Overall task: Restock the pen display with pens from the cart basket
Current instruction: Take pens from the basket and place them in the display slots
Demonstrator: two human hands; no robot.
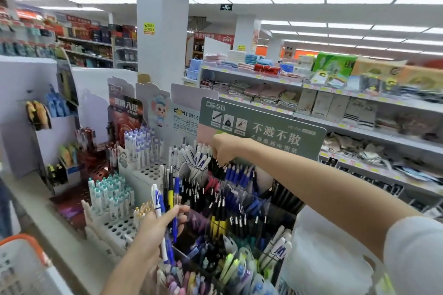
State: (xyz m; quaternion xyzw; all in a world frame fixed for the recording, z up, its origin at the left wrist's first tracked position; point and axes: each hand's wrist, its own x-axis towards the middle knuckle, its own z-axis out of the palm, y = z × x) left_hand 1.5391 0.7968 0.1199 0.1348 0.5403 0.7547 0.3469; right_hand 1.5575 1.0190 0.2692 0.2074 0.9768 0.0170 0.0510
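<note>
Holding bunch of mixed pens (170, 189) upright in left hand (153, 230); pinching black pens (215, 169) at back of pen display (262, 200) w/ right hand (224, 148); cart basket (21, 237) at lower left.

Two arms are shown. The right arm (335, 189) is covered at its upper part by a short sleeve (417, 256) of pale, whitish cloth with a faint blue-grey cast. The cloth is seen to be plain and smooth, and its hem is cut loose and wide around the arm. Below that hem the forearm is left bare down to the right grip (224, 149), whose fingers are likewise uncovered. The left arm (134, 261) is shown bare from the bottom edge of the frame up to the left grip (158, 225). Finer detail of the nails is lost to blur.
</note>
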